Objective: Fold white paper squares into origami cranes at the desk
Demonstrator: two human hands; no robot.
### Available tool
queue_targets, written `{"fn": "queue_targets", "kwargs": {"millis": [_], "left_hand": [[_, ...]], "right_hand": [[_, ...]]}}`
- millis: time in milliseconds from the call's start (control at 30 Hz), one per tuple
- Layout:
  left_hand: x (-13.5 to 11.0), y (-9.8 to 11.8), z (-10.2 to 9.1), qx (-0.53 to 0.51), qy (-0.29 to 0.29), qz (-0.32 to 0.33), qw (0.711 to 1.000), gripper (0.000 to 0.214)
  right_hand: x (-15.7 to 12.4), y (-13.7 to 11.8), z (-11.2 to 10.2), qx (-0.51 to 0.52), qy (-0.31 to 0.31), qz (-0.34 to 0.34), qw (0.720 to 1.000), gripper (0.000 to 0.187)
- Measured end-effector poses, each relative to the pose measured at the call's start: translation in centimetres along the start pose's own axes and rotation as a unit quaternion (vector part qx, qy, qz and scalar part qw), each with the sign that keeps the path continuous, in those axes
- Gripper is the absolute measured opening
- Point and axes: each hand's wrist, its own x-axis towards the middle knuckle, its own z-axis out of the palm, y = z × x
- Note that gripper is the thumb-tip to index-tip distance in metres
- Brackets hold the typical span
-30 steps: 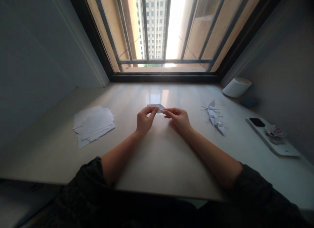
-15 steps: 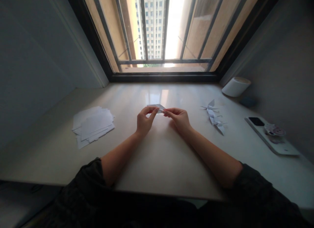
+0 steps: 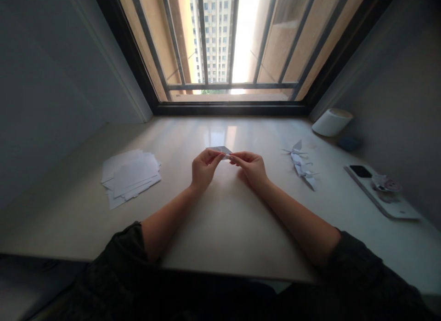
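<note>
A small folded piece of white paper (image 3: 222, 149) is held between my two hands, just above the middle of the table. My left hand (image 3: 205, 168) pinches its near edge between thumb and forefinger. Close beside it, my right hand (image 3: 252, 165) pinches the right end of the same edge, the fingertips of both hands almost meeting. The far part of the paper points away toward the window; its near edge is partly hidden by my fingers.
A loose stack of white paper sheets (image 3: 136, 176) lies on the left of the white table (image 3: 220, 238). Several folded paper cranes (image 3: 302, 167) stand in a row on the right. Farther right are a phone (image 3: 386, 197) and a white cup-like object (image 3: 331, 122). A barred window (image 3: 229, 109) closes off the back.
My left fingertips have shifted very slightly to the right along the folded paper. Both hands keep their pinch, and everything else stays in place.
</note>
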Motion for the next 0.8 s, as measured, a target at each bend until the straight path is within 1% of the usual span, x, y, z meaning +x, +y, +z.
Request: {"fn": "queue_targets", "kwargs": {"millis": [100, 200, 400, 633, 800], "left_hand": [[0.04, -0.11, -0.05, -0.009, -0.004, -0.003, 1.000, 0.024], [0.12, -0.11, -0.08, -0.011, -0.010, -0.008, 1.000, 0.024], [0.06, 0.40, 0.09, 0.006, -0.005, -0.038, 0.999, 0.027], [0.01, 0.43, 0.17, -0.025, -0.005, -0.024, 0.999, 0.027], [0.01, 0.23, 0.18, -0.041, -0.006, -0.010, 0.999, 0.026]], "right_hand": [[0.06, 0.12, -0.05, 0.009, -0.003, 0.004, 1.000, 0.032], [0.07, 0.12, 0.00, 0.025, 0.006, 0.006, 1.000, 0.033], [-0.01, -0.27, 0.09, 0.020, 0.016, 0.010, 1.000, 0.031], [0.06, -0.11, 0.00, 0.020, 0.015, 0.008, 1.000, 0.027], [0.18, 0.23, -0.04, 0.042, 0.010, 0.015, 0.999, 0.023]]}}
